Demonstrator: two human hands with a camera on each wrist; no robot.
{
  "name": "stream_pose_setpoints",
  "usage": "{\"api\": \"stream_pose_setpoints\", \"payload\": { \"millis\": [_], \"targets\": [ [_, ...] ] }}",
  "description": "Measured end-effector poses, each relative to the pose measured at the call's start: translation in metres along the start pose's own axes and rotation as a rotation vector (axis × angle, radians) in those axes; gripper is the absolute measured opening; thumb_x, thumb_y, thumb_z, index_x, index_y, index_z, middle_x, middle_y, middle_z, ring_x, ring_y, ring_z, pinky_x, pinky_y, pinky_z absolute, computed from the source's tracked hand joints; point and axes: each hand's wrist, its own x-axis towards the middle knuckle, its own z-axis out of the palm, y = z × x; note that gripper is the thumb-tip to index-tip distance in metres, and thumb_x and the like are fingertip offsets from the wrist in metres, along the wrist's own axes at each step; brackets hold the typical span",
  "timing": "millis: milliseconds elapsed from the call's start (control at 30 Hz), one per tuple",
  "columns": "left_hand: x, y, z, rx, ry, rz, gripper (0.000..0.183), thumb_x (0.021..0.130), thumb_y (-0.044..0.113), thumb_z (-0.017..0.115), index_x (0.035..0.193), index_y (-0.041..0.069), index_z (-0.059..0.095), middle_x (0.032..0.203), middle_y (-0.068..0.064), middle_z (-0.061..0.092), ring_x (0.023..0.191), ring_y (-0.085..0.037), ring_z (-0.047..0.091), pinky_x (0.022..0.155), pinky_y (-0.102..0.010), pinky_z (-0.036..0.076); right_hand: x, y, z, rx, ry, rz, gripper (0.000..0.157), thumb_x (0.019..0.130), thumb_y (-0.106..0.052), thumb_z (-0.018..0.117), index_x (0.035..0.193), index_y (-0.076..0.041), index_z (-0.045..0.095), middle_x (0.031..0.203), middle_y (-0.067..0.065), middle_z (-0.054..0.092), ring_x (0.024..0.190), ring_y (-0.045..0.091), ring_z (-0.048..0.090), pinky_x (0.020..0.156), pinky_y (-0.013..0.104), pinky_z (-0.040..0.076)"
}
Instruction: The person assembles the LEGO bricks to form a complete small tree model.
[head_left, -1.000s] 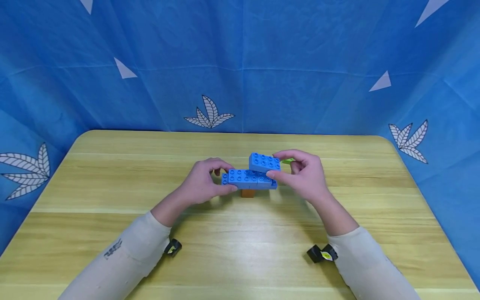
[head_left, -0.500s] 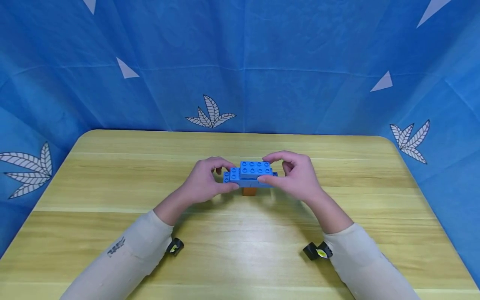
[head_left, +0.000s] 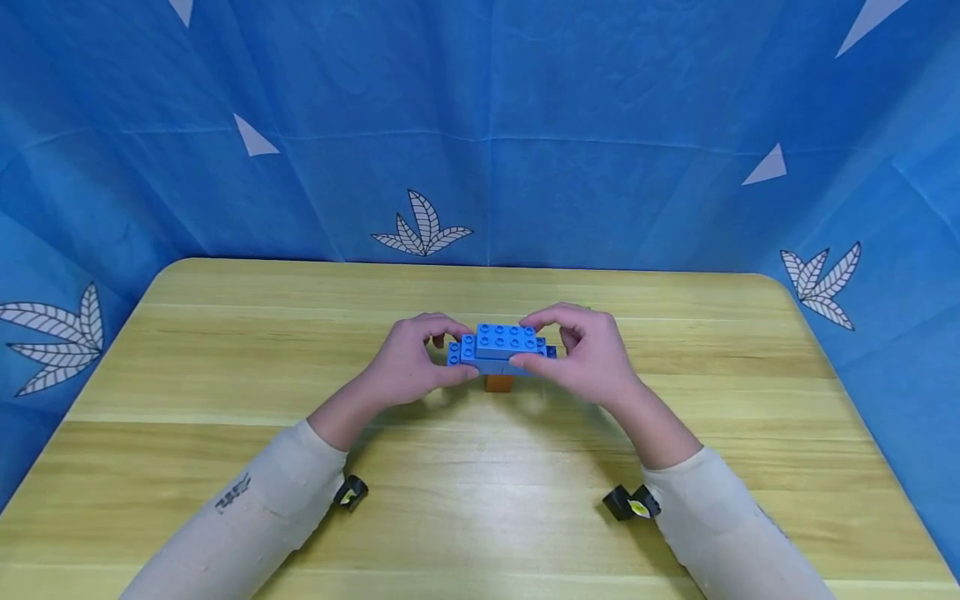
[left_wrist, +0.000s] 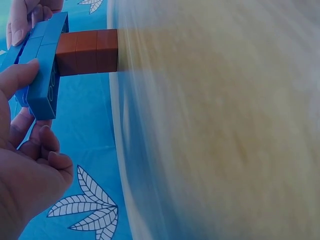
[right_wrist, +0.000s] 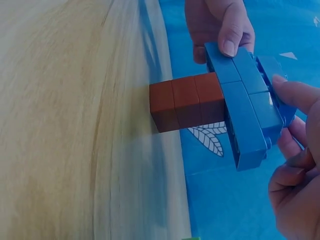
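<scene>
A stack of toy building bricks stands mid-table: a brown column of three bricks carries two wider layers of blue bricks. Above them lies one more blue brick with two rows of studs, pinched between thumb and fingers of my right hand. In the right wrist view some studs show in a narrow gap beneath this top brick. My left hand grips the left end of the blue layers, thumb on the near side and fingers behind. The head view hides most of the column under the blue bricks.
The stack stands on a wooden table with a blue patterned cloth behind it. A green piece peeks in at the right wrist view's bottom edge. Black wrist cameras hang beside both sleeves.
My right hand has brought the top blue brick left and down onto the stack, turning it in line with the layers below. My left hand keeps its grip, nearly still.
</scene>
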Motion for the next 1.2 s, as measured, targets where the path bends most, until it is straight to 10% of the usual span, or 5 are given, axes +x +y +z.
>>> {"api": "stream_pose_setpoints", "payload": {
  "millis": [1200],
  "targets": [
    [0.008,0.015,-0.001,0.002,0.035,0.199,0.035,0.083,0.024,0.085,0.111,0.008,0.074,0.113,0.002,0.067,0.103,-0.015,0.052,0.084,-0.049,0.048,0.0,-0.013,0.004,0.052,0.014,-0.056,0.032,0.069,0.004,0.089,0.098,0.001,0.075,0.083,0.007,0.066,0.044,0.015,0.026,0.043,0.026,0.022]
  ]
}}
